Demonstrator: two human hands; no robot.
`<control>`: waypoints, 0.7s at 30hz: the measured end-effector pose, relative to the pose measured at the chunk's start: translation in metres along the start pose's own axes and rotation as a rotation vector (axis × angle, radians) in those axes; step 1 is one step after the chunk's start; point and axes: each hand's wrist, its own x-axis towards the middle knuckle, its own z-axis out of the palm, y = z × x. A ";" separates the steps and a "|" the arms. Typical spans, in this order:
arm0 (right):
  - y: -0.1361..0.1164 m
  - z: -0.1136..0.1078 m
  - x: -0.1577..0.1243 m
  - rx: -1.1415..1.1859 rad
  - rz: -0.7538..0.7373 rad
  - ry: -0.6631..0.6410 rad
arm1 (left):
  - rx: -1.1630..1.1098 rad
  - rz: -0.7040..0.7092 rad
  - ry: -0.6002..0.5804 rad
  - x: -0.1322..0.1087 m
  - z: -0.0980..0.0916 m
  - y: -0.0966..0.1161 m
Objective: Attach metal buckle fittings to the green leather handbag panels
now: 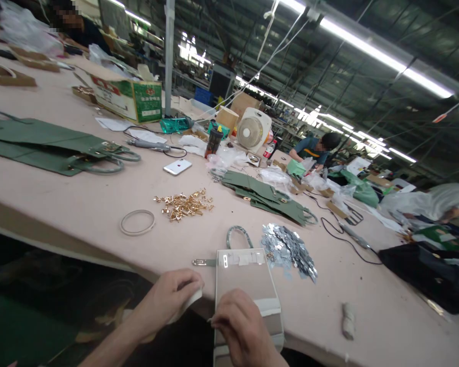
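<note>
A pale grey bag panel [248,283] with a green handle loop [239,235] lies at the near table edge, wrapped in clear film with tape strips across its top. My right hand [245,329] rests on its lower part, fingers curled and pinched on the film. My left hand [174,298] is closed round a white strip or pad just left of the panel. A metal buckle tab [203,262] sticks out from the panel's left side.
A heap of silver pieces [290,250], gold metal fittings [185,204], a tape ring [137,222], a white phone [177,166] and green bag parts [268,196] lie on the pink table [61,199]. A grey roll [349,320] lies at the right. Other workers sit at the far side.
</note>
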 end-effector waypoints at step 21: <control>0.095 -0.003 0.052 -0.021 0.384 0.039 | 0.083 0.035 -0.094 0.000 0.029 -0.010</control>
